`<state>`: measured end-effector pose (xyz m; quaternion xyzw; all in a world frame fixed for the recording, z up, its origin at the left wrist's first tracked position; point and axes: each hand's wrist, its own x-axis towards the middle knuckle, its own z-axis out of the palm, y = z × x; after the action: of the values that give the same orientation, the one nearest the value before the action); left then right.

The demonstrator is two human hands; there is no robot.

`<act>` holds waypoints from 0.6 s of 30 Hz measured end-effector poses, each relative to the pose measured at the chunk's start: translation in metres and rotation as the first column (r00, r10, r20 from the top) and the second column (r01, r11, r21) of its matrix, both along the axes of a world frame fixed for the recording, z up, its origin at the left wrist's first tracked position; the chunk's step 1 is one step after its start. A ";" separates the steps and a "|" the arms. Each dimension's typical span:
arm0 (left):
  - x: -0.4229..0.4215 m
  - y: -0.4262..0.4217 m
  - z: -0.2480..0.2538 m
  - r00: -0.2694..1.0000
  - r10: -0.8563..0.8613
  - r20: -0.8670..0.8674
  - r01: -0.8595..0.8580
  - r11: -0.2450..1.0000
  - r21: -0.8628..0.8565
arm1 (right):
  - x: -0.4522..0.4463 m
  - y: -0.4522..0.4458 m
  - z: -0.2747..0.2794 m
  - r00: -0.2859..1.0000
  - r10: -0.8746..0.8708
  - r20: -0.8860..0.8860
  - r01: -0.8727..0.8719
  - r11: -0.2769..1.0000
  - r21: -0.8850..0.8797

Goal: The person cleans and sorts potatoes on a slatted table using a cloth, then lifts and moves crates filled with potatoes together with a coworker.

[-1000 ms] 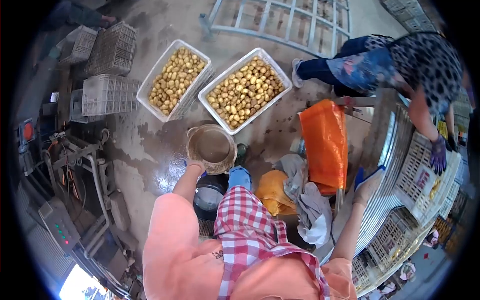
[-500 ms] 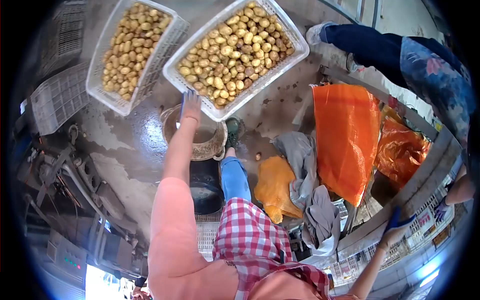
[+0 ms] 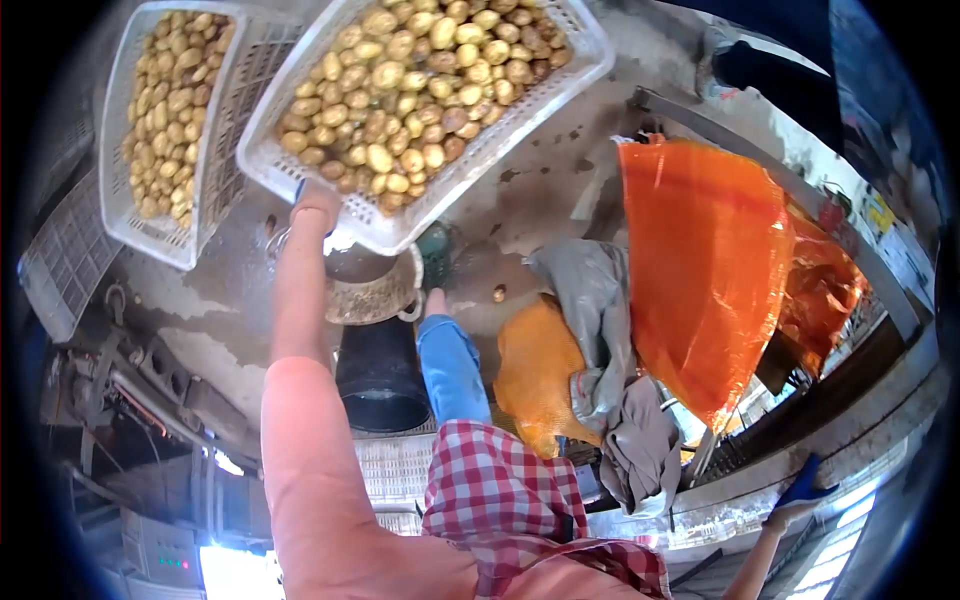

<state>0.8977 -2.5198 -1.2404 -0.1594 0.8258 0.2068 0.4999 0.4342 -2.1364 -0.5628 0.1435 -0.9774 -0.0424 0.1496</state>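
Observation:
My left hand [image 3: 316, 196], in a blue glove, is at the near left corner of a white plastic crate [image 3: 420, 232], its fingers curled at the rim and partly hidden. Potatoes [image 3: 430, 90] fill this crate, which looks tilted. Below the hand is a dirty round tub with handles [image 3: 370, 300]. Far to the right, my right hand [image 3: 800, 497], also gloved in blue, is open with thumb and fingers apart. It is beside a metal frame edge [image 3: 740, 512] and holds nothing; whether it touches the edge is unclear.
A second potato crate [image 3: 190, 255] stands at the left. A black bucket [image 3: 383, 395] is near my legs. Orange sheeting [image 3: 700, 270], grey cloth [image 3: 590, 300] and an orange mesh sack [image 3: 540, 370] lie at the right. Another person's dark clothing [image 3: 770, 85] shows upper right.
The view has shifted. My left hand and the near corner of the potato crate have moved left, and the hand now curls at the rim. My right hand remains apart from the crates.

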 end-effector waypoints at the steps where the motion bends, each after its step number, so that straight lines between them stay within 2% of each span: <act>1: -0.004 -0.002 0.003 1.000 0.024 0.016 -0.024 1.000 0.000 | -0.002 0.006 0.001 0.999 -0.010 0.032 0.013 0.996 -0.086; 2: -0.009 -0.003 0.007 0.998 0.049 0.032 -0.049 0.999 -0.001 | -0.005 0.014 0.000 0.998 0.047 0.051 -0.037 0.984 -0.175; 4: -0.009 -0.004 0.005 0.996 0.081 0.040 -0.080 0.996 -0.040 | -0.010 0.021 0.004 0.997 0.005 0.072 0.019 0.943 -0.332; 7: -0.003 0.003 -0.006 0.997 0.081 0.015 -0.079 0.991 -0.106 | -0.008 0.025 0.001 0.993 0.048 0.106 0.013 0.860 -0.511; 9: -0.009 -0.002 0.001 0.999 0.043 0.009 -0.041 0.994 -0.102 | -0.012 0.028 0.000 0.998 0.031 0.054 -0.016 0.966 -0.258; 11: -0.005 0.002 -0.016 0.999 0.030 0.038 -0.028 0.997 -0.070 | -0.015 0.029 0.005 0.999 0.038 0.028 -0.034 0.992 -0.122; 14: 0.011 0.011 -0.039 0.995 0.012 0.095 -0.010 1.000 -0.020 | -0.017 0.030 0.006 0.994 0.010 0.106 0.020 0.961 -0.277; 16: 0.013 0.012 -0.031 0.993 0.014 0.115 -0.015 1.000 0.000 | -0.014 0.026 0.006 0.998 0.037 0.042 -0.034 0.997 -0.068; 17: 0.006 0.007 -0.017 0.988 0.145 0.050 -0.144 0.989 -0.027 | -0.011 0.021 0.004 0.998 0.052 0.016 -0.053 0.998 0.018; 18: 0.004 0.005 -0.007 0.992 0.125 0.034 -0.125 0.992 -0.021 | -0.008 0.015 0.002 0.997 0.071 -0.012 -0.069 0.992 0.104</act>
<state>0.9016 -2.5152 -1.2469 -0.2191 0.8073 0.2271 0.4987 0.4259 -2.1210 -0.5607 0.1848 -0.9671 -0.0887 0.1508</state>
